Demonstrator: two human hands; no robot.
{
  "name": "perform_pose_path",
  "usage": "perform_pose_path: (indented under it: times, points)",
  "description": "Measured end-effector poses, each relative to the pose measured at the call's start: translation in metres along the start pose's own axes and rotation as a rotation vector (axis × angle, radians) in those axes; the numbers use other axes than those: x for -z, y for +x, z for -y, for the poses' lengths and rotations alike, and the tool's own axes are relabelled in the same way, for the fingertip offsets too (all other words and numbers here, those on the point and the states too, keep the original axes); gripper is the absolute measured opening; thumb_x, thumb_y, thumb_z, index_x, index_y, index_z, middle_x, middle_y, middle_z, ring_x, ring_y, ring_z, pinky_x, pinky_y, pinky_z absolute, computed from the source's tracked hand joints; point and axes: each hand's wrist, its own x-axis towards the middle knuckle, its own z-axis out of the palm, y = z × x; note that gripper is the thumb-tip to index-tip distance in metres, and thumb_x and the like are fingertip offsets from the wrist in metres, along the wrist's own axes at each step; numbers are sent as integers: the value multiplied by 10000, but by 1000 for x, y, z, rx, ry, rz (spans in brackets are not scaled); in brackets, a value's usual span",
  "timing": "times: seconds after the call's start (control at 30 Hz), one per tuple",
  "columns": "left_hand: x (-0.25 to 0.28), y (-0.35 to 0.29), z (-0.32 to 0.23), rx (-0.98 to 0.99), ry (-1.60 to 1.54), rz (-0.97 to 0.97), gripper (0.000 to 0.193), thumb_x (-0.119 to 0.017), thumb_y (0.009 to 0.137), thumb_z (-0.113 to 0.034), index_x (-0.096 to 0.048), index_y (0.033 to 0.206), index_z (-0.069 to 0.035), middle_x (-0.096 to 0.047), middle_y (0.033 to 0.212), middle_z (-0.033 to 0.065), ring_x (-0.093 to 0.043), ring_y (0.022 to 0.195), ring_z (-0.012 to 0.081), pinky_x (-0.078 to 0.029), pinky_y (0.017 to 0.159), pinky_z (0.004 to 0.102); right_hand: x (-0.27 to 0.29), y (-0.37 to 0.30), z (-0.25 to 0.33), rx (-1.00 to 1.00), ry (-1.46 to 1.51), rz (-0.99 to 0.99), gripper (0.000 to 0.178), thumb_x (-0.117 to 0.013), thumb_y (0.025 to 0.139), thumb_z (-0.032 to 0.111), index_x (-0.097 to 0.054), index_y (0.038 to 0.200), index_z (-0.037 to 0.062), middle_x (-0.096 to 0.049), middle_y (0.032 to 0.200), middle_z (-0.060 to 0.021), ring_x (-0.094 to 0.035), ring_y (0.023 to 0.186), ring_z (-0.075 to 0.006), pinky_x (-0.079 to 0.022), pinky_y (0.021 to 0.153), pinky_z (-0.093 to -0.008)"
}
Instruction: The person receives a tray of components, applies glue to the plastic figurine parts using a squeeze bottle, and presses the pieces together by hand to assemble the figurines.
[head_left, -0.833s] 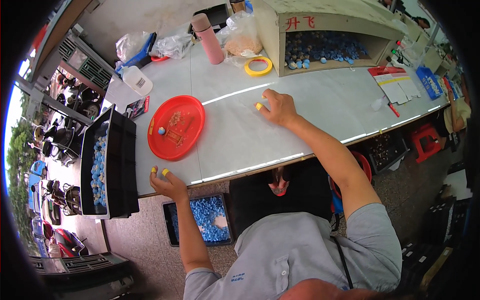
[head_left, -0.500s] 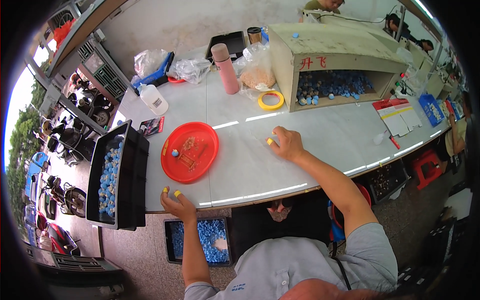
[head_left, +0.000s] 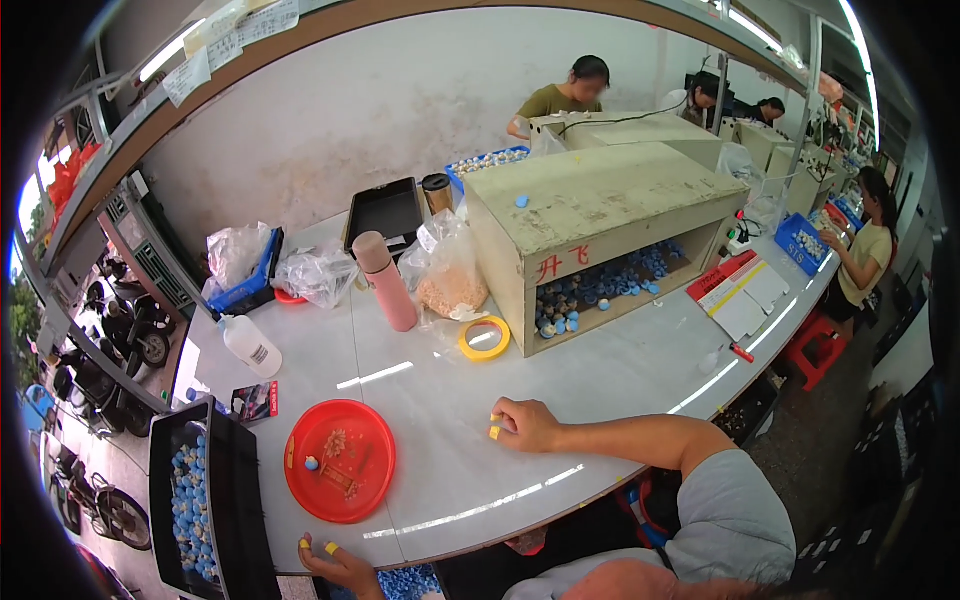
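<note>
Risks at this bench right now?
- The lone blue-and-white ball lies loose in the shallow red tray; a knock from the left hand, close to the tray's near side, might roll it.
- The tall pink bottle stands upright on the tabletop and could tip if bumped.
- A small blue piece sits loose on the cabinet roof; a jolt might dislodge it.

bright | tube light (head_left: 862,48) upper right | glare streaks on tabletop (head_left: 440,455) | bent edges

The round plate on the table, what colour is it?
The round plate is red, best seen in the head view.
</note>
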Motion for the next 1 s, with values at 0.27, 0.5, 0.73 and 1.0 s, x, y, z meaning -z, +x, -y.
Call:
perform_pose_path:
  times: [0.27,0.5,0.73,1.0]
  points:
    - [-23,28,7,-456,19,-135,446,-468,954,-223,-363,1312,22,-434,1298,218,-433,1210,353,-327,1049,469,-3,5,-15,20,137,2,292,-738,815,191,-513,938,52,-467,588,-19,-471,511,-172,-412,521,-309]
    - [-18,36,48,-861,50,-212,503,-492,949,-290,-366,1318,28,-420,1310,225,-433,1194,369,-339,1030,491,-6,2,-22,-7,230,-55,281,-728,828,203,-525,932,38,-486,584,-36,-440,504,-162,-394,511,-315]
    - [-17,51,94,-1250,68,-273,564,-517,945,-358,-370,1324,33,-406,1322,232,-434,1177,385,-351,1011,513,-1,0,-9,5,106,-25,275,-743,796,177,-542,927,42,-496,598,-26,-472,513,-158,-414,525,-295]
    - [-27,99,96,-1754,-6,-424,591,-536,948,-396,-385,1315,43,-409,1305,248,-453,1134,405,-372,982,531,-3,2,1,31,26,-67,275,-746,743,83,-550,930,37,-467,596,-13,-473,511,-129,-422,521,-266]
